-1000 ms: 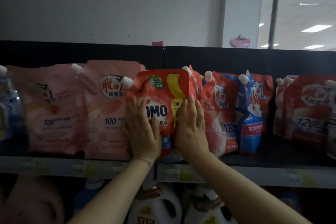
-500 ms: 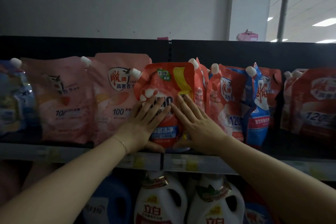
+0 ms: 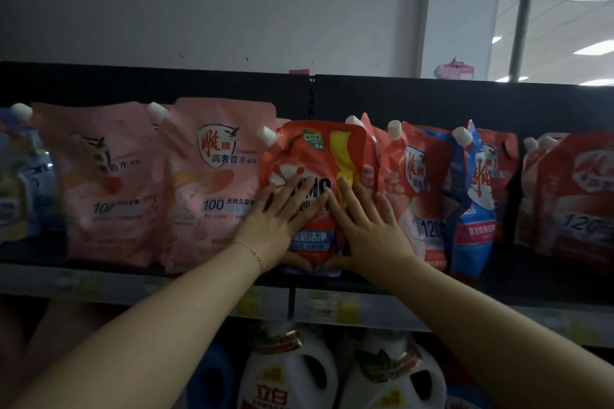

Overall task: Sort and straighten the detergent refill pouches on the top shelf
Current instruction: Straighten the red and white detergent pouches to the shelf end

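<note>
Left hand (image 3: 277,229) and right hand (image 3: 370,229), fingers spread flat, press on the red OMO pouch (image 3: 315,149) standing upright mid top shelf (image 3: 133,282). Pink pouch (image 3: 212,183) sits at its 9 o'clock, red-blue pouch (image 3: 423,186) at 3 o'clock.

- omo pouch (image 3: 312,159): red-orange, yellow band down the front, green badge on top, blue strip low, white cap.
- pink pouch (image 3: 212,183): pale pink, red-and-white shield logo, blue "100".
- second pink pouch (image 3: 99,183): same pale pink, print blurred.
- red pouch (image 3: 422,176): red, pink flowers, blue edge.
- blue pouch (image 3: 471,219): blue, red band with white print.
- far-right pouch (image 3: 581,202): red, pale band.
- bottle (image 3: 265,368): white, red lettering.
- back panel (image 3: 432,103): black.
</note>
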`<action>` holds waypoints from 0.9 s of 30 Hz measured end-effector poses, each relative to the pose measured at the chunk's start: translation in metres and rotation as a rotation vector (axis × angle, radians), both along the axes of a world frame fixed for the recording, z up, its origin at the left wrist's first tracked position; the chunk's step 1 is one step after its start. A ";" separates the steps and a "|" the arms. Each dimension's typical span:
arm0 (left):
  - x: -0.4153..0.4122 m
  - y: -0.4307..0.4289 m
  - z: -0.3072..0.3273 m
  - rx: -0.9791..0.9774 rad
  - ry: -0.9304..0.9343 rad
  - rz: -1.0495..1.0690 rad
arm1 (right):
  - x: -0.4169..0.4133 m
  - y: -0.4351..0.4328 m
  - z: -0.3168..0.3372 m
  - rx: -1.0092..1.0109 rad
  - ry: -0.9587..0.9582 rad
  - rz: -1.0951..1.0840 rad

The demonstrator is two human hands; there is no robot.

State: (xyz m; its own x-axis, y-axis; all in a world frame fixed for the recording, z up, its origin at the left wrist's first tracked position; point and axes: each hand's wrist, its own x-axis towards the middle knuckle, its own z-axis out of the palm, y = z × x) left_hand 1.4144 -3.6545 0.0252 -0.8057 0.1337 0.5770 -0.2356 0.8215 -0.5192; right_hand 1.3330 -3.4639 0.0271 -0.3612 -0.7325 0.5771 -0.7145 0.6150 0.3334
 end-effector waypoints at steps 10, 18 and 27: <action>0.000 0.003 0.011 -0.058 -0.149 0.113 | 0.013 -0.014 -0.002 -0.051 -0.106 0.024; 0.026 0.013 0.001 0.161 0.059 -0.150 | 0.021 0.003 0.005 -0.113 -0.247 0.208; 0.009 0.063 -0.007 0.118 0.311 -0.472 | 0.005 0.057 0.001 -0.224 -0.053 0.136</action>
State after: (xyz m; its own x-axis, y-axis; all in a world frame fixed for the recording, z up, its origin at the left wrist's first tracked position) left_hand 1.4230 -3.5913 0.0186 -0.4647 0.3582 0.8098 0.0436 0.9227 -0.3831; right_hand 1.3379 -3.4071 0.0283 -0.3024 -0.6323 0.7133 -0.8082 0.5668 0.1598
